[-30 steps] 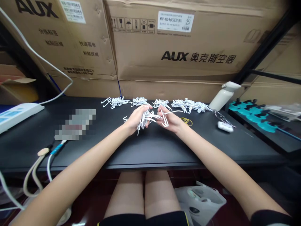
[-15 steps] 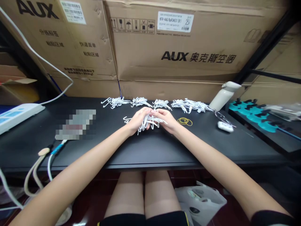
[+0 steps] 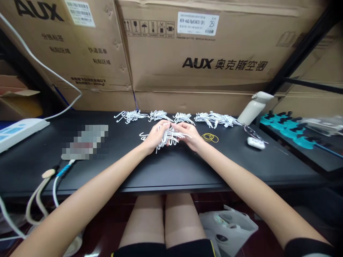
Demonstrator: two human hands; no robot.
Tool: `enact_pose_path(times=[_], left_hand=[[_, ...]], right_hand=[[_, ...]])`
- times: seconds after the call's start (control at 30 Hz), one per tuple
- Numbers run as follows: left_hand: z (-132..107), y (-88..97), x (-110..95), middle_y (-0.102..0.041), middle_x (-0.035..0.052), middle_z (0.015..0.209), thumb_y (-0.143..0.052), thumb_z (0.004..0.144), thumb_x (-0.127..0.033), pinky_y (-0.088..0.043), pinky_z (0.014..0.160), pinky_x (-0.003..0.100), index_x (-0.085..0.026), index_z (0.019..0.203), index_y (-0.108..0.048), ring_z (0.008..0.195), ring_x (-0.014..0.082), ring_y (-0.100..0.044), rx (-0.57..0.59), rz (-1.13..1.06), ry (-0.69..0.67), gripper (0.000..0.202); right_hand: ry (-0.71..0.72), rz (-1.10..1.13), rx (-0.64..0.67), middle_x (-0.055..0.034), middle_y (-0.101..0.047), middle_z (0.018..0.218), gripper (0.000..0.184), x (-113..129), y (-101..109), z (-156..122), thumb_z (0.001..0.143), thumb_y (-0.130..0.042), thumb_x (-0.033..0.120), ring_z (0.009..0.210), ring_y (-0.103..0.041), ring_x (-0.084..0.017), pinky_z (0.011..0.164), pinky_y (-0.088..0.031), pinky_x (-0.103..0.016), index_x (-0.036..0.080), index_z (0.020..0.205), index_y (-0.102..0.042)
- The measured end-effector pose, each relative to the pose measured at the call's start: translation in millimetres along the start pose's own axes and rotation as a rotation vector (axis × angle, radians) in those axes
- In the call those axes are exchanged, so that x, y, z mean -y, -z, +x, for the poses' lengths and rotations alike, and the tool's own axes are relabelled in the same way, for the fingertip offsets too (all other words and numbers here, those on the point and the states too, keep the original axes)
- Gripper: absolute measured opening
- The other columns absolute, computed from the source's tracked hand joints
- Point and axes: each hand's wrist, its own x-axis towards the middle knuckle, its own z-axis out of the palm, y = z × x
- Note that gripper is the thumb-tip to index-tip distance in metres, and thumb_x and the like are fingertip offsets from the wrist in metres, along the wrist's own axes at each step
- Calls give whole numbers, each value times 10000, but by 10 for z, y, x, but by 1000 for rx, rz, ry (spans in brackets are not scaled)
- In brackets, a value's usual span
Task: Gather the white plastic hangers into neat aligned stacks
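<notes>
**Both hands clamp one bundle of white hooks mid-desk**

Hook bundle [image 3: 169, 136] sits just above the black desk [image 3: 171, 167], pinched from both sides, likely to keep the hooks aligned. Left hand [image 3: 155, 135] wraps the left end; right hand [image 3: 189, 136] closes on the right. Finished bundles [image 3: 214, 119] line the back edge; rubber bands [image 3: 210, 137] lie just beside the right hand.

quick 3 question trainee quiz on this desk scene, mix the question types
1. True or false: both hands grip the same bundle of white hooks.
2. The yellow rubber bands lie nearer to which hand: A) the left hand, B) the right hand?
3. Fill in: the finished bundles in a row lie between the hands and the ____.

Key
1. True.
2. B.
3. cardboard boxes.
</notes>
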Motion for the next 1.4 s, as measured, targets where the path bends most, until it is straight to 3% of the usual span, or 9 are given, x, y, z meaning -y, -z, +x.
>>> enact_pose_path(times=[0.3,0.57,0.93,1.17,1.4], left_hand=[[2,13,-31,-559,-29,589,-497,882,-321,-400,360,213,-175,968,-548,369,106,-513,-3,-13,8,177],[11,12,31,-552,-41,572,-487,892,-342,-352,347,200,-164,977,-538,345,98,-503,69,22,3,204],[9,6,22,-598,-15,621,-507,882,-375,-367,344,202,-162,963,-539,356,97,-514,89,3,24,230],[6,-3,-16,-587,-19,599,-500,880,-342,-346,340,198,-158,951,-538,345,95,-501,68,-27,58,201],[-2,7,-42,-532,-41,499,-492,879,-356,-335,357,194,-155,942,-539,336,97,-479,57,-44,52,215]], right_hand=[[-117,239,130,37,-607,650,193,12,64,46,689,-760,303,569,-544,-77,514,-455,-191,170,775,-649],[-134,277,257,102,-375,431,361,-12,74,98,675,-797,367,371,-280,-30,349,-247,-175,177,610,-497],[-70,134,205,75,-480,520,364,-60,71,76,661,-805,428,411,-347,-34,372,-236,-194,162,689,-557],[-136,257,257,111,-400,476,323,-31,75,96,717,-771,397,350,-202,-5,330,-171,-172,163,714,-548],[-183,266,259,123,-336,416,303,-33,77,102,741,-745,416,319,-212,-16,322,-180,-174,165,746,-575]])
